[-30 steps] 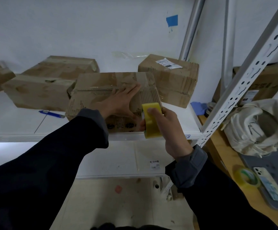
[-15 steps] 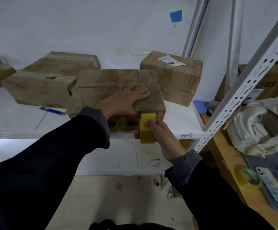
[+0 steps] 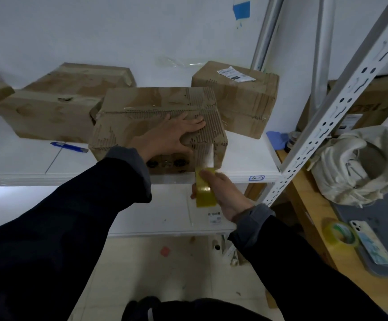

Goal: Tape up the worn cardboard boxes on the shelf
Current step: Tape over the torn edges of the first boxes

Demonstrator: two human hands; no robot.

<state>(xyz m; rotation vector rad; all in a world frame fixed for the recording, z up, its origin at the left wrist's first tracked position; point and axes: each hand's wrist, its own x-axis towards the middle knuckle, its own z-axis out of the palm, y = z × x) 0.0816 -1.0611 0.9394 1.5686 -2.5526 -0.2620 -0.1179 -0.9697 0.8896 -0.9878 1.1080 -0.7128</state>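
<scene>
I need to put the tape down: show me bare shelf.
Bare shelf: front right corner, right of the held box. Also front left, around the blue pen. Crowded along the back, where the other boxes sit.

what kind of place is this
Probably a storeroom or small stockroom: a white slotted metal shelf holds worn cardboard boxes, one with a shipping label, and a tape roll lies on a workbench.

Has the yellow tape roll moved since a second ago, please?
Yes. The tape roll has dropped from beside the box top to below the shelf edge.
</scene>
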